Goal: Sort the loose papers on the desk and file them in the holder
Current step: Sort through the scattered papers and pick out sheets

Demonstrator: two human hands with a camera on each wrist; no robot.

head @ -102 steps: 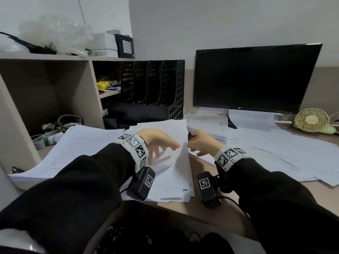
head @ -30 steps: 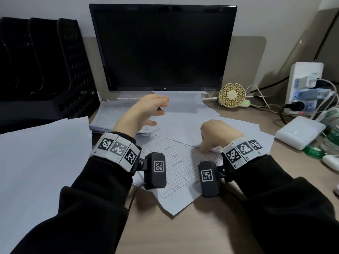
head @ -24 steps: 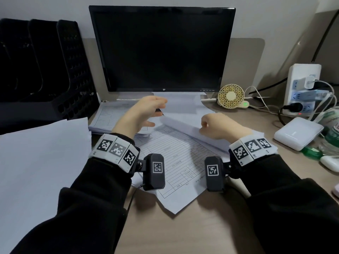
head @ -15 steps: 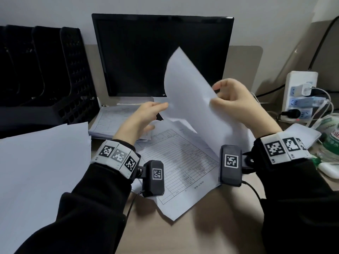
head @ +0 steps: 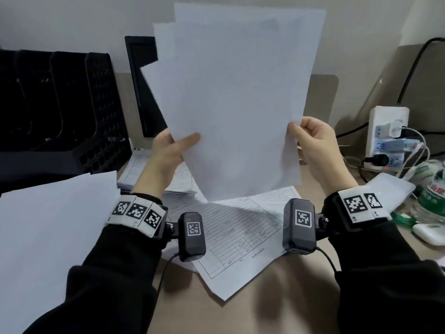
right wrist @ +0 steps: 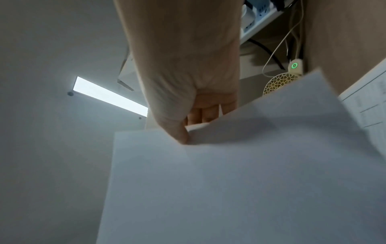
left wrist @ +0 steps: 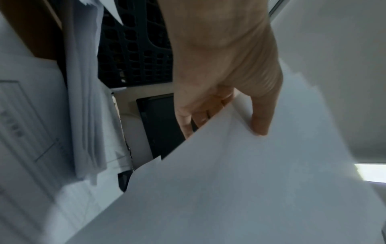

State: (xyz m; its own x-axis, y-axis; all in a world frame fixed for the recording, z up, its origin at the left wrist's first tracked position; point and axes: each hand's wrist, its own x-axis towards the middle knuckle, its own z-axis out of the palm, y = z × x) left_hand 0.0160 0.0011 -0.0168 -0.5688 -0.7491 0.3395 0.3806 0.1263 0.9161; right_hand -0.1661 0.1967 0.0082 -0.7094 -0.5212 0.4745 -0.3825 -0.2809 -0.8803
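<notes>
I hold a sheaf of blank white sheets [head: 236,100] upright above the desk, in front of the monitor. My left hand [head: 172,150] pinches its left edge, thumb on the near face and fingers behind. My right hand [head: 313,143] pinches the right edge in the same way. The sheets [left wrist: 240,181] fill the left wrist view under the left hand [left wrist: 246,120], and the sheets [right wrist: 240,181] lie under the right hand [right wrist: 188,132] in the right wrist view. A printed form [head: 240,235] lies flat below. The black mesh file holder [head: 72,107] stands at the back left.
A thick white paper stack [head: 48,232] covers the near left of the desk, and another pile [head: 154,174] lies by the holder. The monitor [head: 142,88] is mostly hidden. A power strip [head: 387,133], a white box [head: 390,189], a bottle [head: 433,189] and cables crowd the right.
The right hand lifted the blank sheets off the desk and stood them upright. The left hand left the desk and took hold of their left edge. The head turned right earlier, away from the shelf.
</notes>
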